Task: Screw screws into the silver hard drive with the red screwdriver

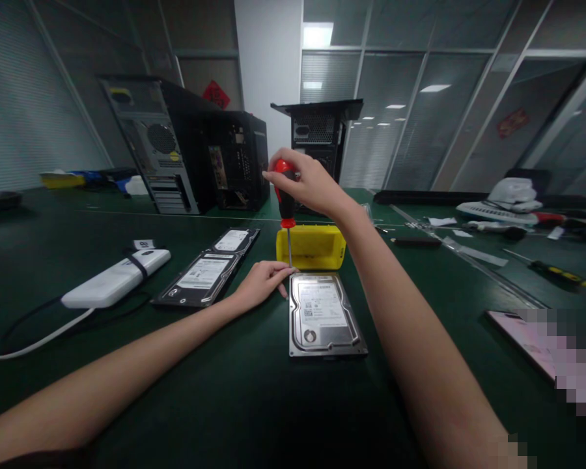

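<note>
A silver hard drive (321, 312) lies flat, label up, on the green table. My right hand (303, 181) is wrapped round the handle of a red and black screwdriver (286, 200), held upright with its shaft pointing down to the drive's far left corner. The fingers of my left hand (266, 283) are pressed together at that same corner, beside the screwdriver tip; whether they pinch something small is too fine to see. Just behind the drive stands a yellow plastic box (310, 247).
Two more drives (202, 272) and a white power strip (114, 280) lie on the left. Computer cases (176, 143) stand at the back. On the right are a phone (522, 339), another screwdriver (557, 272) and scattered small parts.
</note>
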### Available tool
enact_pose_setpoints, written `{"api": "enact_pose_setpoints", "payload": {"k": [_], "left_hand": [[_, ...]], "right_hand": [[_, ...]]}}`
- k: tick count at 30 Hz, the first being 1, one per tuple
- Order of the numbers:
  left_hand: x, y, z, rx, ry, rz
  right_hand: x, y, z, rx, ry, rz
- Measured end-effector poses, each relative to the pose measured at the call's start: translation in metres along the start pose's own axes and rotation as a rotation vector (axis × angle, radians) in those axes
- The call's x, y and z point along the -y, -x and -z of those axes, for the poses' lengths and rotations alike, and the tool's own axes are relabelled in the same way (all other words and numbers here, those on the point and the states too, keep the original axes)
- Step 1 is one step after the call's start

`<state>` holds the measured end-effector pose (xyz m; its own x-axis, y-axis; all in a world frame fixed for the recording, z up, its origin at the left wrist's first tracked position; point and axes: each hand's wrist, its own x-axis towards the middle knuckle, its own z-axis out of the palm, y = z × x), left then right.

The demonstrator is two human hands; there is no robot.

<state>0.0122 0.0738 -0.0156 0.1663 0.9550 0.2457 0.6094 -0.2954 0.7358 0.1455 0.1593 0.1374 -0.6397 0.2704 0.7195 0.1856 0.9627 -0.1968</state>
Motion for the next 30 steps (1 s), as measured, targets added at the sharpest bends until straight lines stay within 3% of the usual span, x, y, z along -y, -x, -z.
{"api": "enact_pose_setpoints", "payload": {"k": [8, 17, 30], "left_hand": [[-0.001, 0.0, 0.001, 0.002, 0.003, 0.011], [-0.004, -0.001, -0.003, -0.048, 0.237, 0.129], [-0.002, -0.003, -0.003, -0.044, 0.238, 0.156]], "right_hand": [[0.012, 0.002, 0.01, 0.083, -0.124, -0.035], [0.005, 0.003, 0.011, 0.065, -0.145, -0.052], [0.003, -0.001, 0.003, 0.041, -0.109, 0.022]]}}
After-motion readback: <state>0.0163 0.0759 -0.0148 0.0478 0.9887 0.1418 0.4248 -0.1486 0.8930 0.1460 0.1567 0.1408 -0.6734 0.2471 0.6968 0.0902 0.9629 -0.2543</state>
